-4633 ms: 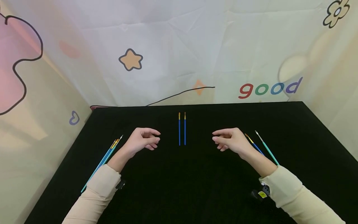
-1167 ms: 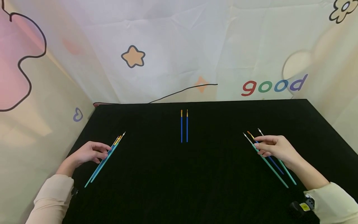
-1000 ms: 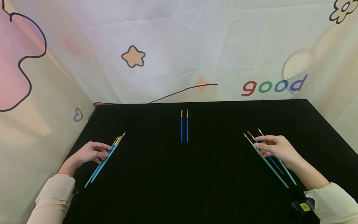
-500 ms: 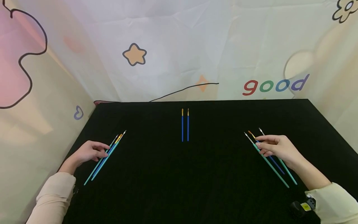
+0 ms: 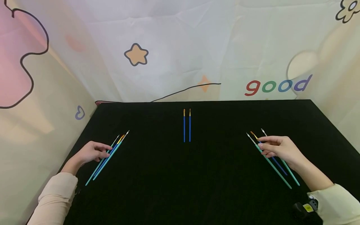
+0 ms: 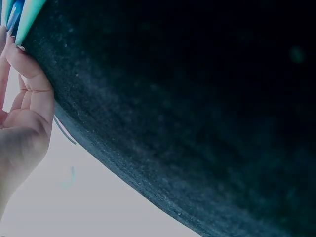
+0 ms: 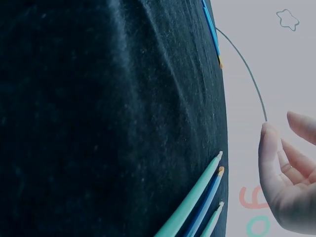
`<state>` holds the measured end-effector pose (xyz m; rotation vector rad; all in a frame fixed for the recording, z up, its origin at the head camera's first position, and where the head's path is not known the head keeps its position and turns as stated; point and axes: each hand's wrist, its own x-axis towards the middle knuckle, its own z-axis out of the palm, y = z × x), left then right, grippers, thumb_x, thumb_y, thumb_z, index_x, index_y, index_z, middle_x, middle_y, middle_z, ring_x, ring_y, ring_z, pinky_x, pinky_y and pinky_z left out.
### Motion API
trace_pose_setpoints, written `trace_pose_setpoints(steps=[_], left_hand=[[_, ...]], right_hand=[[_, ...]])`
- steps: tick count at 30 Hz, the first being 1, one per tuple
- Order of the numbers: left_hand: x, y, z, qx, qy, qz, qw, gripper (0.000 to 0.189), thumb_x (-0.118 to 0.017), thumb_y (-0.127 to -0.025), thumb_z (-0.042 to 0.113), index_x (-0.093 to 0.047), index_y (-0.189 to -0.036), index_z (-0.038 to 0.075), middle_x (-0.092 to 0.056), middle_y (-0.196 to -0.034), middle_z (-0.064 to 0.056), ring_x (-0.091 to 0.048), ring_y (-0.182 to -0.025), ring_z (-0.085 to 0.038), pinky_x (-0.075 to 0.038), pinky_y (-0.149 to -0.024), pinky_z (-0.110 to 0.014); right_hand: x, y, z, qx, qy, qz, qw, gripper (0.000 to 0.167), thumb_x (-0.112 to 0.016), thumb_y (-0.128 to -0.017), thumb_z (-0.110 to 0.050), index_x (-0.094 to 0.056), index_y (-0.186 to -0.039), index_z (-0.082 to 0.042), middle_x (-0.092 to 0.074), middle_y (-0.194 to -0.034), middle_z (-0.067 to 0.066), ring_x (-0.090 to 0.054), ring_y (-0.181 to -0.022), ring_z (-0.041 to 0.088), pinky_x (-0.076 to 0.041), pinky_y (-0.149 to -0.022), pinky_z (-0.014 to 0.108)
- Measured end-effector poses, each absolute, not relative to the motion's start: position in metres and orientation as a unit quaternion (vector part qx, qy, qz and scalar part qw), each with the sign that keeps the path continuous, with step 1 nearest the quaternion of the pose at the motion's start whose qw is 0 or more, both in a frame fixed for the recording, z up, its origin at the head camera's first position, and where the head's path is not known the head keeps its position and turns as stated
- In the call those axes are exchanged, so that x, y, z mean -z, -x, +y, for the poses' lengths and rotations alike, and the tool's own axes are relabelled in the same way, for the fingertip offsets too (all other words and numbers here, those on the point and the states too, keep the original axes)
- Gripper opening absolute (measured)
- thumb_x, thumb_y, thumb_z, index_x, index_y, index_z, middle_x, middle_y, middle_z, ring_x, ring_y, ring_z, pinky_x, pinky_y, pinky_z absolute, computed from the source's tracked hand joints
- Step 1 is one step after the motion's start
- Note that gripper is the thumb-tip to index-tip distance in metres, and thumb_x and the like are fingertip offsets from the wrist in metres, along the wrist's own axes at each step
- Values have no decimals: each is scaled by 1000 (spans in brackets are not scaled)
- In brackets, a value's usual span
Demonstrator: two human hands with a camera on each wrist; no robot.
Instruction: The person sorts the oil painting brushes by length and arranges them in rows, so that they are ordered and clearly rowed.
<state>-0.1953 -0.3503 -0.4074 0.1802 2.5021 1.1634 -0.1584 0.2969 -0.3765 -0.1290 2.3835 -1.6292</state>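
Note:
Three paintbrushes, two teal [image 5: 98,175] and a blue one [image 5: 114,147] between them, lie slanted on the black table at left. My left hand [image 5: 91,153] reaches over them, fingertips at the brushes' middle; whether it pinches one I cannot tell. In the left wrist view the left hand [image 6: 29,113] has its thumb tip by a teal paintbrush [image 6: 29,17]. My right hand [image 5: 281,150] hovers over three paintbrushes at right, teal [image 5: 277,173], blue [image 5: 277,164] and teal [image 5: 291,173]. In the right wrist view the right hand [image 7: 289,182] holds nothing, thumb and fingers apart.
Two blue paintbrushes [image 5: 184,128] lie parallel at the middle back of the black table [image 5: 180,178]. A printed curtain [image 5: 180,47] hangs behind and at both sides. Beside the right cuff is a dark device with a yellow label [image 5: 307,207].
Both hands have gone outward from the middle to the side brushes. Lately the left hand has shifted slightly right, and the left brushes lie more spread. The right hand has hardly moved.

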Motion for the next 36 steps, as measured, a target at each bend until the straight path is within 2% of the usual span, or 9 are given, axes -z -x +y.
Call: trace_pose_setpoints(steps=[3,10,18,25,29,36], left_hand=[[407,195,-349,-416,-60,888,189,37,-66,-83,12,-58,-113,-8,-52,-73,-6,-50,-69,-17,-50,-59,-31],[406,196,-348,-416,-54,887,191,39,-69,-80,11,-58,-113,-8,-49,-74,-5,-48,-68,-16,-49,-58,-31],[407,196,-346,-401,-48,895,192,39,-71,-78,14,-60,-109,-5,-48,-75,-5,-48,-68,-17,-48,-58,-31],[407,196,-346,-394,-51,898,189,35,-73,-77,16,-62,-103,-4,-48,-77,-5,-48,-69,-17,-49,-58,-31],[407,197,-345,-390,-53,900,187,33,-73,-77,17,-63,-100,-4,-48,-77,-5,-48,-69,-18,-49,-59,-32],[408,197,-345,-381,-55,904,187,29,-73,-77,18,-65,-95,-2,-48,-75,-4,-48,-69,-18,-49,-59,-32]], right_hand=[[376,157,299,566,46,814,122,20,-58,-90,-14,-61,-107,-4,-66,-79,6,-64,-67,18,-55,-62,31],[377,158,308,544,45,830,116,22,-59,-90,-18,-61,-109,-8,-66,-85,4,-65,-71,19,-55,-64,32],[388,165,319,488,54,865,104,45,-58,-90,-15,-46,-122,13,-60,-87,7,-62,-73,16,-54,-64,32],[395,171,329,454,65,884,89,46,-61,-88,-15,-48,-121,13,-51,-82,5,-56,-64,13,-52,-58,28],[397,172,333,423,68,899,91,46,-64,-86,-18,-52,-120,10,-48,-80,7,-50,-59,13,-47,-52,27],[400,174,341,344,79,930,105,49,-67,-83,-27,-56,-120,3,-43,-86,8,-38,-76,18,-39,-57,26]])
